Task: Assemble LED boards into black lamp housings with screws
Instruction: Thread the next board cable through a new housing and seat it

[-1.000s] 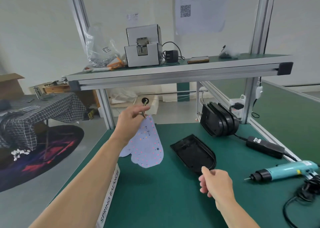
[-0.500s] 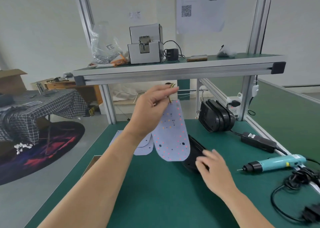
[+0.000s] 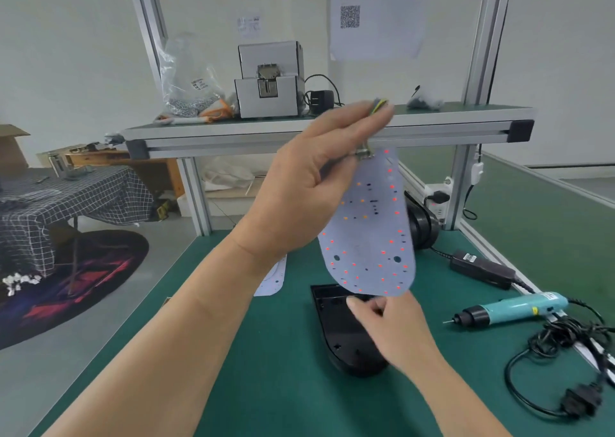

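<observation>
shelf (image 3: 332,127): grey box (image 3: 269,80), plastic bag (image 3: 189,77) | wall (image 3: 66,37): QR sheet (image 3: 376,14) | floor (image 3: 66,370): rug (image 3: 83,280), checked table (image 3: 66,197)

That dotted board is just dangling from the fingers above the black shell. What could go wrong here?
1. The pale, flat LED board hangs by its thin wires, pinched in the left hand; they could strain or slip, dropping it.
2. It hangs free above the black plastic lamp housing, so it may seat crooked unless the right hand, near its lower edge, guides it.
</observation>
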### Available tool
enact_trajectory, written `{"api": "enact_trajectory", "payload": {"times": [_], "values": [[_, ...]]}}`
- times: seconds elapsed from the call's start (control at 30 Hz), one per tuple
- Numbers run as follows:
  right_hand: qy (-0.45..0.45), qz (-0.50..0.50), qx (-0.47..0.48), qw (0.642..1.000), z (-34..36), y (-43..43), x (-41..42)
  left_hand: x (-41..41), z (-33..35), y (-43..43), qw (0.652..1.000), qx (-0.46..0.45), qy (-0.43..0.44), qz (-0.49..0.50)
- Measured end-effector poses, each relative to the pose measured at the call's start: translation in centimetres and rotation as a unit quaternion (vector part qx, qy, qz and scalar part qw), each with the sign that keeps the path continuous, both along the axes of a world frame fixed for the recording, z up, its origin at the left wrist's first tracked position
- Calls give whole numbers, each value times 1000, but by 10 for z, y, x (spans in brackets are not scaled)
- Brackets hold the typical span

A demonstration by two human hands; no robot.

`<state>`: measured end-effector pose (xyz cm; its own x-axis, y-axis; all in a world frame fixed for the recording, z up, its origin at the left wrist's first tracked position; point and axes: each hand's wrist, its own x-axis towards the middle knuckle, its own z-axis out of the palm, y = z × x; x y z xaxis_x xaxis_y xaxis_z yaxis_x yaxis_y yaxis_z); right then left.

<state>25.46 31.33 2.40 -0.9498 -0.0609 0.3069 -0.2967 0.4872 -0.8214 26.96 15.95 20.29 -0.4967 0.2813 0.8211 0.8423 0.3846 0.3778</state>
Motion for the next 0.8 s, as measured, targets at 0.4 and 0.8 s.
{"api": "enact_trajectory", "payload": {"times": [0.4,0.8], "values": [[-118,47,-117,985,34,-28,-39,14,61,19,995,34,29,-92],[41,-304,-86,948,-25,67,-1,-46,-9,-42,962,189,-199,-1]]}}
